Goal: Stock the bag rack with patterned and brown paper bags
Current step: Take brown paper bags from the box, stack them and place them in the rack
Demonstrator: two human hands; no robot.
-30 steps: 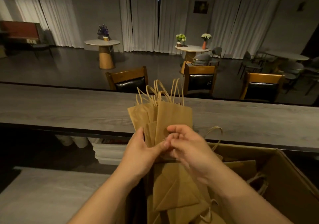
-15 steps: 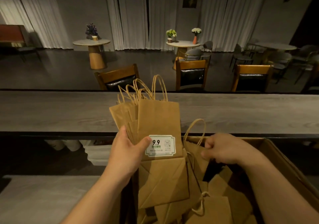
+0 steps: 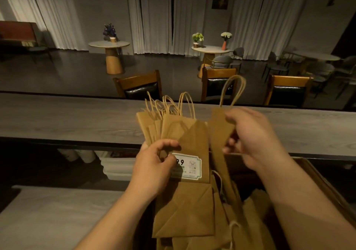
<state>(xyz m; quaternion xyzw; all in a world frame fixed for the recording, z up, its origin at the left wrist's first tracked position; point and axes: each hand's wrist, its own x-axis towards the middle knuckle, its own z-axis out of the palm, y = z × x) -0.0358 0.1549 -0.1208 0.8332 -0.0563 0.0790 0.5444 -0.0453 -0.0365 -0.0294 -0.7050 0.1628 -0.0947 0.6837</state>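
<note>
Both hands (image 3: pixel 154 169) (image 3: pixel 252 138) hold brown paper bags (image 3: pixel 185 140) upright, handles pointing up.

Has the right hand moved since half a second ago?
Yes. The right hand has risen from the cardboard box to counter height, now gripping a single brown bag beside the left hand's stack.

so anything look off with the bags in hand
Only slightly: the stack of brown bags in the left hand is fanned unevenly, handles splayed. The front one bears a white sticker. The right hand holds a single bag edge-on.
</note>
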